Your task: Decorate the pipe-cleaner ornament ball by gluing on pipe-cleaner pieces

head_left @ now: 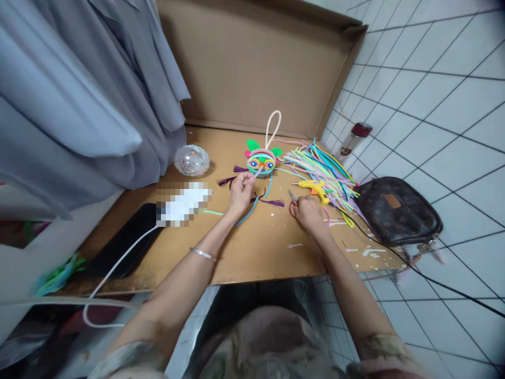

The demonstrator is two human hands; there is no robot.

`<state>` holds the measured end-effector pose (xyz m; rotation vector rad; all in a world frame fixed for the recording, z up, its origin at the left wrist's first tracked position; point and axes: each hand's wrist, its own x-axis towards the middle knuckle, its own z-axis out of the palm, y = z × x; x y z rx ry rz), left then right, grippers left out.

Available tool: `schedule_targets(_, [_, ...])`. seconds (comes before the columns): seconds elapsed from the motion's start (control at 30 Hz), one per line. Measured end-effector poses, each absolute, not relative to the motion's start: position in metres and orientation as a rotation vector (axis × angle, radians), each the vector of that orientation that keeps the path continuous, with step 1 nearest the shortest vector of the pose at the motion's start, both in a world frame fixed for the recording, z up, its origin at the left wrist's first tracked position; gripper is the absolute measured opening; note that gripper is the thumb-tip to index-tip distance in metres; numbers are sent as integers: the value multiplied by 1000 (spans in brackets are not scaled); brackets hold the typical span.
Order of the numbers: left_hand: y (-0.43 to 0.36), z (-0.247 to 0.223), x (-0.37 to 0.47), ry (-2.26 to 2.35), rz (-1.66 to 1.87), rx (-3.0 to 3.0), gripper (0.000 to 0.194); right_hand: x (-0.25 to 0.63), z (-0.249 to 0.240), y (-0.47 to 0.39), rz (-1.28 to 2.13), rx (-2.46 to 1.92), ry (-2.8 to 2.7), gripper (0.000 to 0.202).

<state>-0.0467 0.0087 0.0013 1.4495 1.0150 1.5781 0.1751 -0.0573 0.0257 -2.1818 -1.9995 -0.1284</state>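
Note:
My left hand (241, 190) pinches a short pink strip (257, 172) just in front of a colorful animal-face ornament (262, 158) with green ears, ringed eyes and a white loop on top. Dark purple tassels (273, 202) and a blue strip (248, 211) lie around that hand. Closed round the red handles of small scissors (293, 207), my right hand (309, 211) rests on the table, the blades pointing away from me. Just beyond it lies a yellow glue gun (315, 189), its nozzle toward the left.
A bundle of colored fuzzy sticks (323, 171) lies right of the ornament, by a brown bag (398, 210) and a bottle (355, 139). At left are a clear ball (192, 160), a black tray-like object (126, 242) and a white cable (128, 250). Cardboard (256, 63) stands behind.

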Motion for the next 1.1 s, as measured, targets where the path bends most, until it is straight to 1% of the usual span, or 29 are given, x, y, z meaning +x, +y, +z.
schedule_targets(0.1, [3, -4, -45, 993, 1550, 1390, 20, 161, 26, -55, -255, -2246, -2091, 24])
schedule_targets(0.17, [3, -5, -47, 977, 1528, 1357, 25, 151, 34, -54, -274, -2310, -2125, 27])
schedule_targets(0.27, [5, -4, -50, 972, 1553, 1303, 30, 139, 48, -54, -179, -2485, -2100, 38])
schedule_targets(0.33, [6, -2, -52, 954, 1575, 1291, 29, 136, 54, -56, -85, -2572, -2069, 43])
schedule_targets(0.43, [7, 0, -53, 951, 1594, 1253, 25, 137, 57, -56, 6, -2553, -2005, 38])
schedule_targets(0.5, [8, 1, -53, 963, 1594, 1210, 23, 140, 56, -52, 131, -2411, -1864, 29])
schedule_targets(0.57, [7, 1, -52, 960, 1573, 1182, 21, 140, 56, -43, 418, -2135, -1602, 24])
schedule_targets(0.67, [5, 2, -50, 916, 1510, 1159, 22, 133, 59, -23, 988, -1521, -1192, 27])
schedule_targets(0.77, [4, 2, -49, 881, 1471, 1147, 23, 122, 63, -6, 1355, -1047, -1074, 27])
schedule_targets(0.83, [4, 2, -49, 883, 1462, 1149, 24, 118, 60, -1, 1487, -918, -1064, 31])
schedule_targets(0.9, [5, 2, -50, 897, 1452, 1153, 25, 117, 53, -2, 1565, -881, -1047, 37])
schedule_targets(1.1, [5, 0, -53, 923, 1448, 1211, 25, 121, 36, -15, 1602, -830, -1007, 50])
